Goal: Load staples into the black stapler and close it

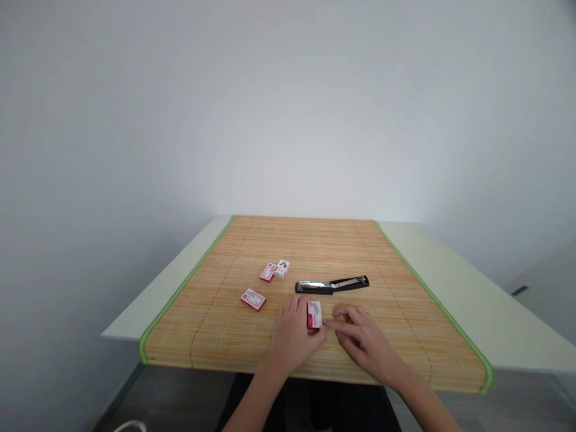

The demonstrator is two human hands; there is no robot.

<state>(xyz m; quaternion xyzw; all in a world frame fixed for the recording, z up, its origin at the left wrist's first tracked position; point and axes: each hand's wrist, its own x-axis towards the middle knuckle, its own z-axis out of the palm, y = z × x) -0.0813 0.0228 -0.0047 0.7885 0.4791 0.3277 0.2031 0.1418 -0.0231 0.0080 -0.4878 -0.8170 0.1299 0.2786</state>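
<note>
My left hand [291,336] grips a small red and white staple box [314,314] just above the bamboo mat [382,264], fingers curled round its left side. My right hand [362,339] meets the box from the right, its thumb and forefinger pinched at the box's lower right edge. Just beyond the box lies a black stapler [332,285], flipped open flat so that its metal staple channel shows. Further left on the mat lie three more small staple boxes: one [253,299] nearest me, and two [269,272] [282,268] side by side behind it.
The mat has green edging and covers the middle of a pale table [472,300] that stands against a plain white wall. Bare table strips run along both sides of the mat. Dark floor shows below the near edge.
</note>
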